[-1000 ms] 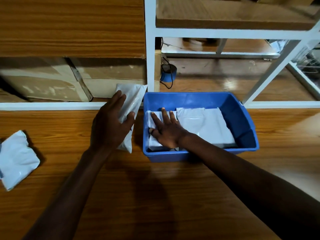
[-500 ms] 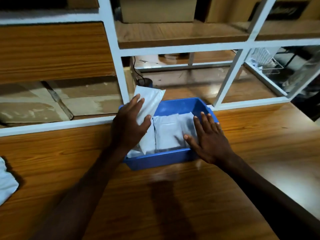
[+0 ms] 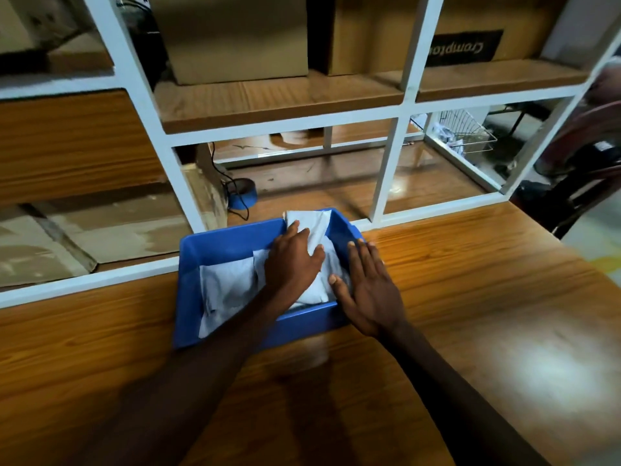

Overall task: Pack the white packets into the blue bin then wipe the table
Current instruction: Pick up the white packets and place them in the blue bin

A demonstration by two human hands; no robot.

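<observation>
Bare wooden table (image 3: 487, 297) is seen around the blue bin (image 3: 215, 250), whose far rim lies near the white shelf frame (image 3: 386, 176). The right hand (image 3: 369, 290) is laid flat, fingers spread, over the bin's near right corner. A white packet (image 3: 311, 227) is gripped by the left hand (image 3: 290, 264) inside the bin, over other packets (image 3: 228, 284).

Both forearms are showing bare from the bottom edge of the view up to the wrists, with no sleeve reaching into sight on either one. The left hand (image 3: 292, 260) and the right hand (image 3: 369, 290) are wearing nothing (no glove, ring, watch or band is showing), and the fingernails are looking short and pale.
</observation>
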